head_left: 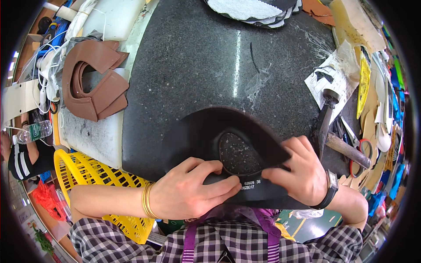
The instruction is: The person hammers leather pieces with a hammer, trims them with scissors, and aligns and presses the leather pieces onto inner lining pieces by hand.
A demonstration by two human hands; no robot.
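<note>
A dark brown, curved leather shoe-upper piece [206, 129] lies on the black speckled stone slab [197, 57], its near edge folded up toward me. My left hand [193, 190] presses down on the near edge of the piece, thumb and fingers closed on it. My right hand [300, 171] pinches the right flap of the same piece and folds it over. An oval opening in the piece shows the slab through it.
A stack of reddish-brown leather pieces [94, 79] rests on a white block at left. A hammer [326, 118], scissors with red handles [362, 153] and papers lie at right. A yellow plastic basket [87, 175] stands at lower left. White-and-dark insoles [258, 11] sit at the far edge.
</note>
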